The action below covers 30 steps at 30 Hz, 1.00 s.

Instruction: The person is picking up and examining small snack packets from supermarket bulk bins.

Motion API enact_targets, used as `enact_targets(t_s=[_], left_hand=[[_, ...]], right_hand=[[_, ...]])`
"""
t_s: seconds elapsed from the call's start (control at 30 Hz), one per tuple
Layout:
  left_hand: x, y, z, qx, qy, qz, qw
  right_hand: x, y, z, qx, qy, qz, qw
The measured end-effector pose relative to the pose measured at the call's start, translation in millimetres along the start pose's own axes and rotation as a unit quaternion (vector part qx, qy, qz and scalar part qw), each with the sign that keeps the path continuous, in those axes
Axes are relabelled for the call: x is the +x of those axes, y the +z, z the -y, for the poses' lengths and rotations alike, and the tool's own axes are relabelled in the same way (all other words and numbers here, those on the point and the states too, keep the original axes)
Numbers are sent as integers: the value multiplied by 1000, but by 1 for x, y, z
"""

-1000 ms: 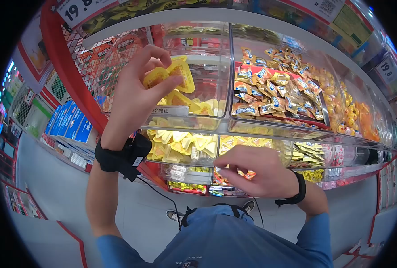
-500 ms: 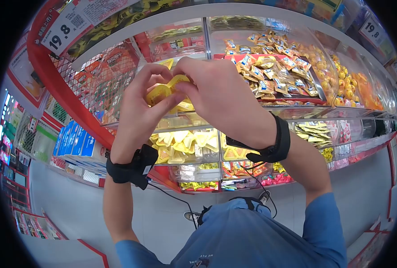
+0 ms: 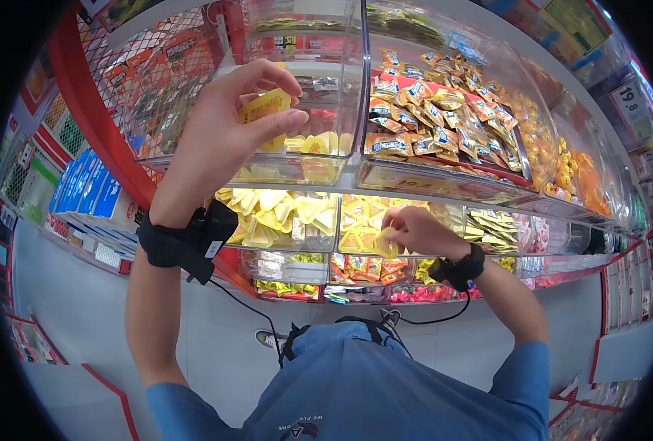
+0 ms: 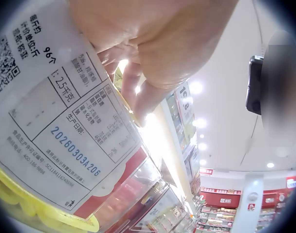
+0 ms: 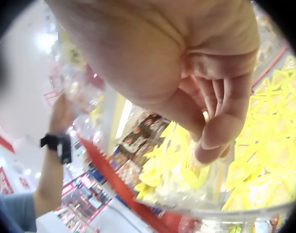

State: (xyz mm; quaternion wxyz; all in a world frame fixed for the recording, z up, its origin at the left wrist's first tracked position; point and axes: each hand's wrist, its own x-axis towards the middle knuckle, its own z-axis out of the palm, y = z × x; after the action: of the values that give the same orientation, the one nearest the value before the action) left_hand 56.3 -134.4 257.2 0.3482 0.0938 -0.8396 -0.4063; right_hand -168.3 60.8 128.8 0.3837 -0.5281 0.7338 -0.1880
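Note:
My left hand [image 3: 220, 125] holds yellow triangular packaging [image 3: 266, 109] between thumb and fingers, over the upper clear bin [image 3: 289, 173]; how many pieces it holds is hard to tell. Lower and to the right, my right hand [image 3: 425, 234] pinches a yellow pack [image 3: 387, 242] above the lower bins of yellow triangular packs [image 3: 359, 220]. In the right wrist view the thumb and fingertips of my right hand [image 5: 187, 73] meet at the pack [image 5: 195, 167]. The left wrist view shows my left hand [image 4: 172, 43] beside a printed white label [image 4: 75, 131], its fingers partly hidden.
A bin of gold and orange wrapped sweets [image 3: 444, 121] stands to the right of the upper bin. A red frame [image 3: 95, 110] with mesh runs along the left, near blue boxes [image 3: 91, 187]. Clear dividers and bin rims separate the compartments.
My right hand came up to the packaging at my left hand, then moved down and right with a yellow pack. My left hand still holds yellow packaging over the upper bin.

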Motion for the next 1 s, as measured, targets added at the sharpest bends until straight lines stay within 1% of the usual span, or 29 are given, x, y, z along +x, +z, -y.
enact_targets(t_s=[0.03, 0.07, 0.1, 0.13, 0.17, 0.2, 0.23, 0.43, 0.5, 0.57, 0.67, 0.73, 0.8, 0.83, 0.87, 0.9, 0.93, 0.97, 1.0], left_hand=[[0, -1, 1, 13, 6, -1, 1000], [0, -1, 0, 12, 2, -1, 1000], [-1, -2, 0, 10, -3, -2, 1000], [-3, -2, 0, 9, -7, -2, 1000], [-3, -3, 0, 3, -7, -5, 1000], [-4, -3, 1, -2, -7, -9, 1000], [-4, -4, 3, -9, -7, -15, 1000], [-6, -5, 8, 24, 34, -27, 999], [-6, -6, 8, 11, 43, -30, 999], [-6, -5, 8, -9, 47, -35, 998], [-5, -7, 9, 4, 54, -35, 998], [-4, -9, 9, -17, 52, -32, 998], [-3, -7, 8, -52, 44, -40, 997], [-3, -6, 8, -75, 37, -50, 995], [-4, -5, 7, -97, 30, -59, 993], [-4, -6, 6, -94, 14, -63, 993], [-6, -9, 7, -91, -2, -69, 993], [-7, -11, 6, -88, -18, -74, 993], [-8, -10, 3, -103, 0, -88, 991]], right_hand=[[20, -4, -21, 62, 58, -19, 996], [50, -3, -57, 89, 72, -6, 993], [73, -7, -79, 115, 85, 7, 990], [78, -15, -66, -7, 172, 27, 985], [92, -12, -81, 50, 120, 23, 991], [104, -7, -95, 67, 104, 23, 992], [111, -3, -98, 64, 101, 26, 992], [135, 10, -97, -17, 99, 10, 995], [139, 13, -97, -38, 92, 0, 995], [137, 13, -96, -47, 83, -13, 995], [130, 8, -96, -51, 58, -45, 996], [122, 3, -93, -48, 20, -80, 995], [111, -3, -86, -44, -53, -123, 990], [103, -6, -78, -46, -75, -120, 989], [95, -6, -69, -54, -78, -90, 991], [78, -6, -41, -74, -44, -1, 996], [61, -7, -14, -98, -13, 89, 991], [39, -4, 6, -146, -142, 102, 974], [9, -3, 36, -80, -208, 109, 969]])
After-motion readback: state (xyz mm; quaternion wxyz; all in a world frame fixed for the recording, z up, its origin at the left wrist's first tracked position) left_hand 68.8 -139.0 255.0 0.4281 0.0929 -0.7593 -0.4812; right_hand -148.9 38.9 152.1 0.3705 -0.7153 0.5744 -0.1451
